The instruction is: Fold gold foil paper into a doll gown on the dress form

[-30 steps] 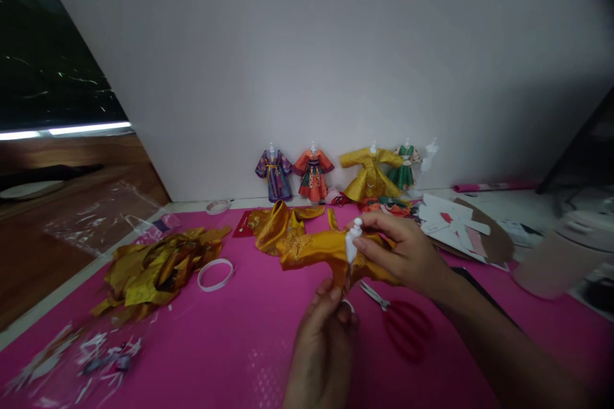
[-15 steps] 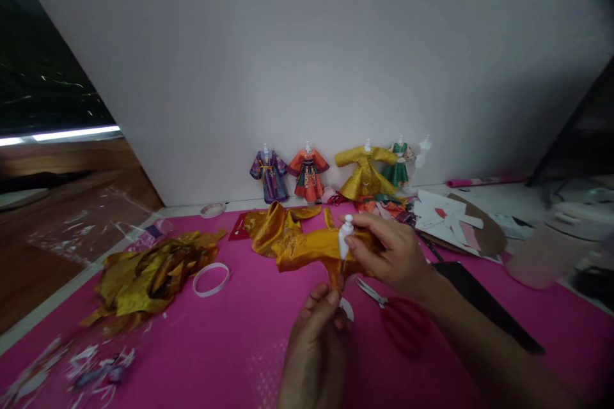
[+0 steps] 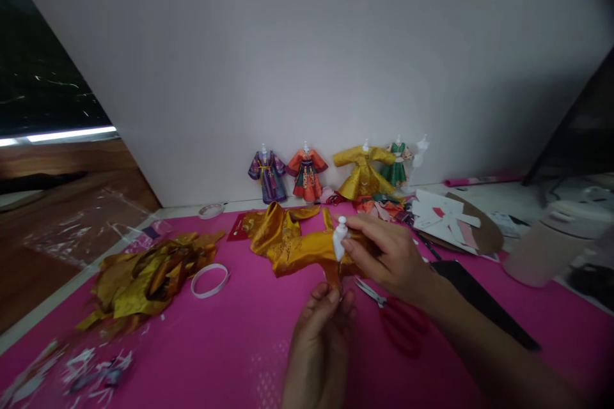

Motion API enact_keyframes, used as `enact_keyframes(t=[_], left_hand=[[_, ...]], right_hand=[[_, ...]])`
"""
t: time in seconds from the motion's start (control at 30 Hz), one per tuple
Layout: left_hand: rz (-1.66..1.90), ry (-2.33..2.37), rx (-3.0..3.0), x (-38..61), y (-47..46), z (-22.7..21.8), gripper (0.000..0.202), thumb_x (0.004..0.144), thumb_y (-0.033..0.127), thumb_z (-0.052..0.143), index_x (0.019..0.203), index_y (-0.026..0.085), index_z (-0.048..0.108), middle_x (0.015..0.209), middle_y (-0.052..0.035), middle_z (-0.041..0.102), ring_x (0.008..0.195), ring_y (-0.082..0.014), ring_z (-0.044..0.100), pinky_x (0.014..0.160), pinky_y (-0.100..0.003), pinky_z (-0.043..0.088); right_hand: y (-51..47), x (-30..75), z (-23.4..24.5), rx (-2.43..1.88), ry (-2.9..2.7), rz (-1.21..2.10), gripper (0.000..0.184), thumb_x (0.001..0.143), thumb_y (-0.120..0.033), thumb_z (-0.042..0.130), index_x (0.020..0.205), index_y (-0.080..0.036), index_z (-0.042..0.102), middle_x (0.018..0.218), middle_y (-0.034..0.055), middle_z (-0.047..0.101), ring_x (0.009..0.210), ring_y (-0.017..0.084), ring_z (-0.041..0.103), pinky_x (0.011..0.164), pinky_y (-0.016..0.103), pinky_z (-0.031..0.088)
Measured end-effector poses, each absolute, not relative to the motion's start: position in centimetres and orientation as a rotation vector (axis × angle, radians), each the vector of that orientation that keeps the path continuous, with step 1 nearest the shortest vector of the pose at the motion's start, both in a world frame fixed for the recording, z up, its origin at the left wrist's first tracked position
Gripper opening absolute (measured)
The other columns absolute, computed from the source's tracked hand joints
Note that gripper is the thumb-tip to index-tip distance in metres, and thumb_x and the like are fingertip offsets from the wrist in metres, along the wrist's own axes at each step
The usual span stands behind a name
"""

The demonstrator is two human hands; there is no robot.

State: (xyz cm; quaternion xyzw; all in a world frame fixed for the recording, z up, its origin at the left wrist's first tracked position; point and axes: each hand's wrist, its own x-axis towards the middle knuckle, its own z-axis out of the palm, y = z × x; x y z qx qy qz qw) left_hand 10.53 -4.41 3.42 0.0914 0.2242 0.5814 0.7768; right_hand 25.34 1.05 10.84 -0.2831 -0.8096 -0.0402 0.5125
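Observation:
My right hand (image 3: 388,259) grips a small white doll mannequin (image 3: 339,238) wearing a golden satin dress (image 3: 297,249), holding it over the pink mat (image 3: 230,345). Below it, my left hand (image 3: 319,345) pinches the lower end of the dress between thumb and fingers; the mannequin's base is hidden behind them. One golden sleeve trails left onto more golden fabric lying on the mat.
Several dressed mini mannequins (image 3: 307,172) stand along the white wall. Red-handled scissors (image 3: 396,316) lie right of my hands. A white tape ring (image 3: 210,280) and crumpled gold fabric scraps (image 3: 144,275) sit left. Paper pattern pieces (image 3: 446,217) and a black strip (image 3: 480,300) lie right.
Both hands shifted slightly left and up with the dress. The white base seen under my left fingers half a second ago is now covered.

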Motion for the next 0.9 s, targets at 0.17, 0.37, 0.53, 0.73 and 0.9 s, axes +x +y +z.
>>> enact_keyframes(t=[0.17, 0.37, 0.53, 0.73, 0.9], left_hand=[[1.333, 0.597, 0.003, 11.1, -4.4, 5.0, 0.015, 0.083, -0.002, 0.064, 0.080, 0.012, 0.068, 0.090, -0.0079, 0.074, 0.080, -0.0165, 0.072, 0.074, -0.028, 0.056], [1.354, 0.630, -0.056, 11.6, -4.4, 6.2, 0.029, 0.092, -0.004, 0.050, 0.075, 0.010, 0.068, 0.085, -0.0071, 0.074, 0.079, -0.0175, 0.074, 0.072, -0.028, 0.058], [1.363, 0.636, -0.066, 11.5, -4.3, 6.2, 0.030, 0.092, -0.005, 0.048, 0.074, 0.011, 0.066, 0.086, -0.0086, 0.074, 0.076, -0.0168, 0.074, 0.072, -0.029, 0.057], [1.330, 0.640, -0.024, 11.1, -4.4, 5.6, 0.016, 0.078, -0.002, 0.067, 0.081, 0.014, 0.065, 0.085, -0.0050, 0.073, 0.071, -0.0152, 0.071, 0.068, -0.028, 0.054], [1.315, 0.558, 0.144, 10.6, -4.4, 4.6, 0.038, 0.060, 0.014, 0.090, 0.088, 0.017, 0.064, 0.081, 0.0017, 0.070, 0.060, -0.0093, 0.060, 0.059, -0.023, 0.045]], right_hand=[[1.0, 25.3, 10.9, -0.715, -1.962, -0.041, 0.023, 0.095, -0.019, 0.054, 0.116, -0.016, 0.063, 0.097, 0.0092, 0.073, 0.086, 0.020, 0.070, 0.075, 0.031, 0.057], [0.7, 25.8, 11.1, -0.704, -2.007, -0.038, 0.032, 0.091, -0.023, 0.055, 0.121, -0.014, 0.061, 0.112, 0.0152, 0.072, 0.101, 0.025, 0.069, 0.087, 0.039, 0.057], [0.5, 26.2, 10.9, -0.666, -2.054, 0.018, 0.046, 0.082, -0.019, 0.061, 0.127, -0.013, 0.058, 0.121, 0.0179, 0.068, 0.111, 0.027, 0.066, 0.093, 0.042, 0.054], [0.7, 25.9, 10.6, -0.699, -2.031, 0.001, 0.047, 0.080, -0.017, 0.061, 0.126, -0.016, 0.058, 0.119, 0.0163, 0.069, 0.109, 0.028, 0.067, 0.092, 0.044, 0.055], [0.8, 25.4, 10.7, -0.720, -1.992, 0.010, 0.046, 0.079, -0.016, 0.062, 0.125, -0.019, 0.057, 0.115, 0.0128, 0.071, 0.104, 0.026, 0.069, 0.088, 0.042, 0.057]])
